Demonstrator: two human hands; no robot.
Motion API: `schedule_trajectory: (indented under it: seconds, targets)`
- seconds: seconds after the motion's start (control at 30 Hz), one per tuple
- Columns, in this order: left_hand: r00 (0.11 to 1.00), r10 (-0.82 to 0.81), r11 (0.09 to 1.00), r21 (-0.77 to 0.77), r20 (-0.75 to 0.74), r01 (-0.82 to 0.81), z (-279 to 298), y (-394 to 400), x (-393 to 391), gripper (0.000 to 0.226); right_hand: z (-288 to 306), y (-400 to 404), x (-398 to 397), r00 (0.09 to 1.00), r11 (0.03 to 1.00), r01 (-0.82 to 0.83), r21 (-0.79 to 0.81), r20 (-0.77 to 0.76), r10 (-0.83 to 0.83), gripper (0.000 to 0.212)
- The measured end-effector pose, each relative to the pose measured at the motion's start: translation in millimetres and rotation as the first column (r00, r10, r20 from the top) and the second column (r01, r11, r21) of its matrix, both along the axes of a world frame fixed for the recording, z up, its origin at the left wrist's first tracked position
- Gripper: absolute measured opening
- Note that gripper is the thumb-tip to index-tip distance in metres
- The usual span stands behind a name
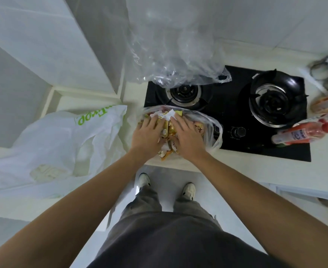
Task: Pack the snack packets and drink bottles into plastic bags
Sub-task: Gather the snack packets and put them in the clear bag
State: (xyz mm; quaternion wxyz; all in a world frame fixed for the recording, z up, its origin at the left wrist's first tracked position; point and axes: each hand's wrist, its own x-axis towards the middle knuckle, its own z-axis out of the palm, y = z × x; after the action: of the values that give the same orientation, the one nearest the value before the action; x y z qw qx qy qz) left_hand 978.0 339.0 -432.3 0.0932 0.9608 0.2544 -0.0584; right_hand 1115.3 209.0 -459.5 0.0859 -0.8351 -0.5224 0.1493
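Now both hands flat, fingers straight, pressing snack packets inside clear bag.

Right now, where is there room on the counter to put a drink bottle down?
Bare counter runs along the front edge, between the black stove and the floor side. Crowded: both hands, left hand and right hand, press the snack bag; white bag fills the left; bottles fill the right.

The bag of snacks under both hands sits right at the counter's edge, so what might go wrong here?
The snack-filled bag overhangs the counter edge; if the left hand or right hand pushes unevenly, packets could spill to the floor. The bottles lie on their sides and might roll.
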Motion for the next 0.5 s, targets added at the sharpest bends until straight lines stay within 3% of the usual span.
schedule_trajectory:
  seconds: [0.13, 0.27, 0.4, 0.5]
  targets:
    - [0.996, 0.007, 0.999, 0.048, 0.094, -0.012, 6.6, -2.9, -6.2, 0.063, 7.9, -5.2, 0.2, 1.0, 1.0, -0.007, 0.021, 0.026, 0.007, 0.064]
    - [0.984, 0.12, 0.989, 0.068, 0.133, -0.13, 19.8, -4.5, -20.0, 0.064, 20.8, -13.8, 6.4, 0.995, 0.998, 0.026, 0.065, 0.097, -0.033, 0.063]
    - [0.96, 0.276, 0.956, 0.086, 0.048, -0.279, 26.9, -2.1, -33.1, 0.063, 34.1, -28.0, 25.1, 0.969, 0.997, 0.057, 0.055, 0.238, -0.069, 0.062]
    - [0.943, 0.326, 0.944, 0.076, -0.061, -0.321, 27.0, -3.1, -38.7, 0.058, 38.1, -43.4, 39.4, 0.946, 0.998, 0.049, -0.044, 0.323, -0.032, 0.061]
